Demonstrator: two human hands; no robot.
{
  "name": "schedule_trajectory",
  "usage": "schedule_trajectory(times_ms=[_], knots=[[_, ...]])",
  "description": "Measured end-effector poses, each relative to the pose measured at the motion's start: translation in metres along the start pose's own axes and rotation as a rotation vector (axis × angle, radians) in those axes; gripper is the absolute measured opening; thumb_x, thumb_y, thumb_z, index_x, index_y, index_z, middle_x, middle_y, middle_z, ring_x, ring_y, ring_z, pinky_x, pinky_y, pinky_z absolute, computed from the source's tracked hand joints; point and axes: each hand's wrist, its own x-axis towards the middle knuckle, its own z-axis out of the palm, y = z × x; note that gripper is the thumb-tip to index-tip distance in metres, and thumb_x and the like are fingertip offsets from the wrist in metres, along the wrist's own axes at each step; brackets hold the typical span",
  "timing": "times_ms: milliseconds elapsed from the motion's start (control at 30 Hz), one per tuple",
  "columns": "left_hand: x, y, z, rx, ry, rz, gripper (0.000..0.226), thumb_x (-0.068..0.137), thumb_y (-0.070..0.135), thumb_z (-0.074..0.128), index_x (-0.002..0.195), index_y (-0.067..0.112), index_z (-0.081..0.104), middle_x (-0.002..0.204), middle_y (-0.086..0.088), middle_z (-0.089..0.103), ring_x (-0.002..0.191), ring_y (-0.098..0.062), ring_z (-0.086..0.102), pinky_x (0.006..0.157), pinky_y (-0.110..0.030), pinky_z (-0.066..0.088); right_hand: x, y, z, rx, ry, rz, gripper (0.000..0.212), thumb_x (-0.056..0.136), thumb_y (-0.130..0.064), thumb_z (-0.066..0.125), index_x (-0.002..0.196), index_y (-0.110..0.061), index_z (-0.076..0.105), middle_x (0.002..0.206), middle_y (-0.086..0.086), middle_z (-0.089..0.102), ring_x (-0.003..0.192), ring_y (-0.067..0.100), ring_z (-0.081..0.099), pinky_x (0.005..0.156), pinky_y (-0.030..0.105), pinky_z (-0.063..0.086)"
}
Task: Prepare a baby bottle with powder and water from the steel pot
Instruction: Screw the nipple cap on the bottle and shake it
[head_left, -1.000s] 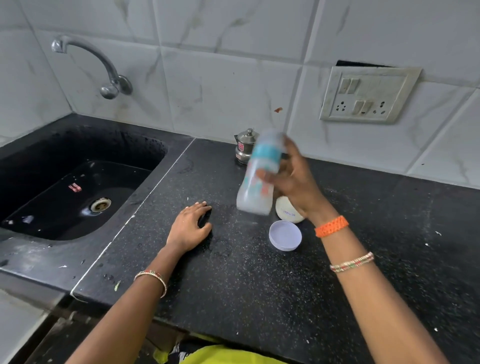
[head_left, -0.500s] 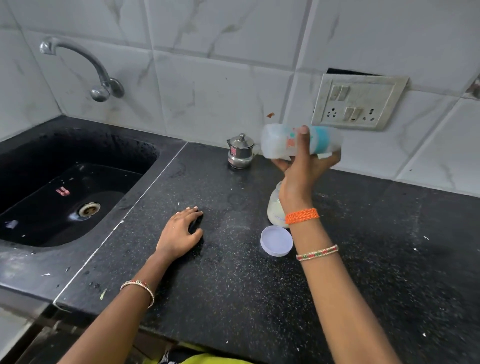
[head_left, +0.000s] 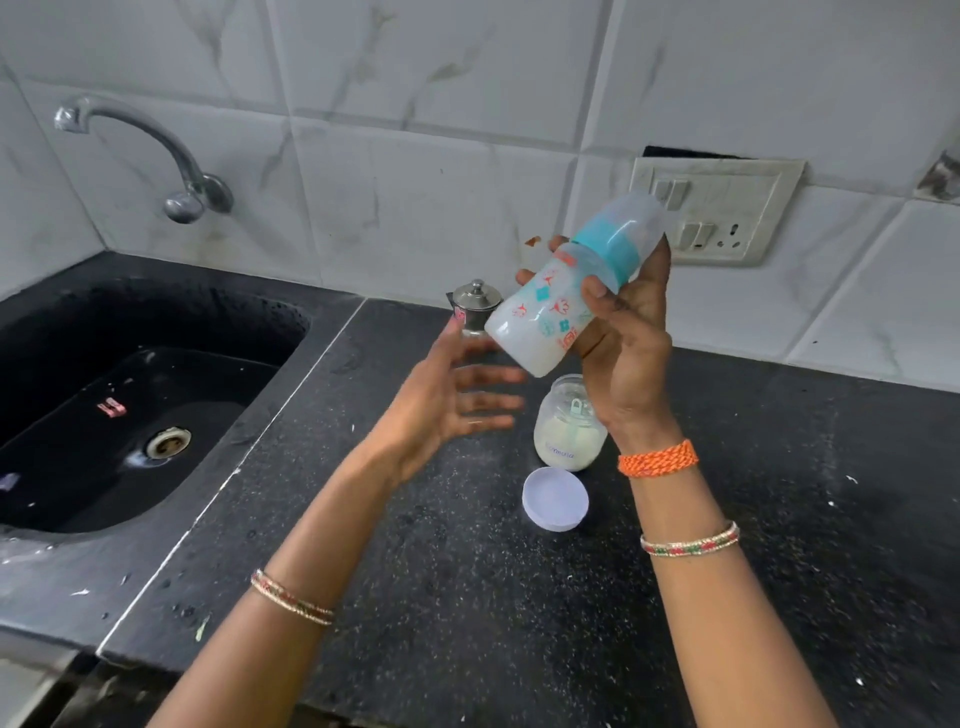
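Observation:
My right hand (head_left: 626, 332) grips a capped baby bottle (head_left: 563, 296) with a teal collar, tilted in the air above the counter, milky liquid inside. My left hand (head_left: 447, 400) is raised off the counter with fingers spread, just left of and below the bottle, not touching it. An open powder jar (head_left: 569, 423) with a scoop inside stands on the black counter (head_left: 467, 597) under the bottle. Its pale lid (head_left: 555, 499) lies in front of it. A small lidded steel pot (head_left: 475, 304) stands by the wall behind the bottle's base.
A black sink (head_left: 130, 405) with a wall tap (head_left: 156, 150) lies to the left. A switch and socket panel (head_left: 722, 208) is on the tiled wall behind the bottle. Bare speckled counter stretches to the right and toward the front edge.
The right hand has swung the bottle from lying sideways to tilted with the cap up. The left hand has lifted off the counter and moved up toward the bottle.

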Motion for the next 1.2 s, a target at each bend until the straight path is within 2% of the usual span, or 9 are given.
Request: schedule_trajectory(times_ms=[200,400,533,633,700,767,900,1033,1200], knots=[[-0.004,0.002,0.012,-0.53,-0.188,-0.055,0.06,0.074,0.024,0.075,0.126,0.007,0.051,0.117,-0.02,0.063,0.102,-0.034,0.064,0.082,-0.037,0.057,-0.003,-0.006,-0.011,-0.286,-0.061,0.134,0.084,0.08,-0.003,0.068,0.148,-0.022,0.022,0.129,0.012,0.056,0.111,0.023,0.064,0.084,0.035,0.054],[-0.002,-0.024,0.018,-0.291,0.129,0.214,0.067,0.066,-0.008,0.067,0.126,0.013,0.045,0.122,-0.012,0.056,0.105,-0.022,0.061,0.078,-0.028,0.056,-0.018,0.012,-0.008,-0.434,0.044,0.34,0.037,0.085,-0.023,0.069,0.116,-0.019,0.05,0.109,0.004,0.067,0.102,0.025,0.068,0.064,0.036,0.059],[-0.008,-0.03,0.012,-0.241,0.017,0.232,0.088,0.071,-0.005,0.063,0.143,0.029,0.026,0.136,-0.006,0.051,0.122,-0.019,0.053,0.097,-0.031,0.049,-0.015,0.008,-0.012,-0.088,0.358,0.291,0.016,0.084,-0.025,0.066,0.096,-0.015,0.063,0.093,0.005,0.071,0.081,0.019,0.071,0.059,0.039,0.059],[-0.01,-0.03,-0.01,-0.315,0.013,0.145,0.08,0.073,0.012,0.064,0.143,0.031,0.031,0.139,0.0,0.052,0.124,-0.018,0.052,0.1,-0.039,0.047,-0.012,0.009,-0.019,0.327,0.64,0.07,0.042,0.079,-0.034,0.069,0.113,-0.011,0.059,0.112,0.012,0.068,0.084,0.02,0.069,0.065,0.039,0.06],[-0.005,-0.03,-0.024,-0.379,0.066,0.067,0.067,0.076,0.019,0.056,0.141,0.024,0.038,0.137,-0.002,0.054,0.121,-0.021,0.055,0.098,-0.043,0.048,-0.022,0.01,-0.014,0.134,0.458,0.134,0.054,0.059,-0.038,0.075,0.106,-0.013,0.064,0.099,0.007,0.074,0.08,0.018,0.071,0.058,0.037,0.059],[-0.001,-0.031,-0.031,-0.384,0.085,0.015,0.062,0.078,0.023,0.052,0.139,0.018,0.042,0.137,-0.005,0.054,0.117,-0.023,0.057,0.099,-0.046,0.044,-0.031,0.011,-0.011,-0.121,0.231,0.158,0.039,0.051,-0.039,0.078,0.086,-0.02,0.072,0.081,-0.003,0.075,0.076,0.014,0.072,0.051,0.033,0.057],[0.001,-0.026,-0.031,-0.373,0.021,0.034,0.05,0.08,0.026,0.047,0.128,0.014,0.054,0.127,-0.005,0.061,0.108,-0.022,0.061,0.095,-0.043,0.048,-0.021,0.005,-0.018,0.036,0.355,-0.072,0.051,0.053,-0.044,0.078,0.096,-0.019,0.064,0.087,-0.006,0.074,0.087,0.015,0.071,0.063,0.037,0.06],[0.004,-0.024,-0.026,-0.402,-0.012,-0.017,0.048,0.073,0.024,0.054,0.118,0.009,0.059,0.112,-0.009,0.068,0.098,-0.023,0.065,0.09,-0.038,0.05,-0.044,0.004,-0.01,-0.456,-0.275,0.17,0.043,0.05,-0.02,0.085,0.089,-0.022,0.067,0.08,-0.016,0.074,0.078,-0.001,0.069,0.067,0.019,0.055],[0.001,-0.031,-0.034,-0.404,0.022,-0.019,0.044,0.08,0.027,0.043,0.117,0.012,0.061,0.11,-0.005,0.068,0.095,-0.021,0.065,0.083,-0.038,0.053,-0.032,-0.004,-0.033,-0.119,0.005,-0.018,0.034,0.056,-0.034,0.086,0.086,-0.024,0.073,0.083,-0.009,0.075,0.082,0.007,0.07,0.068,0.028,0.058]])
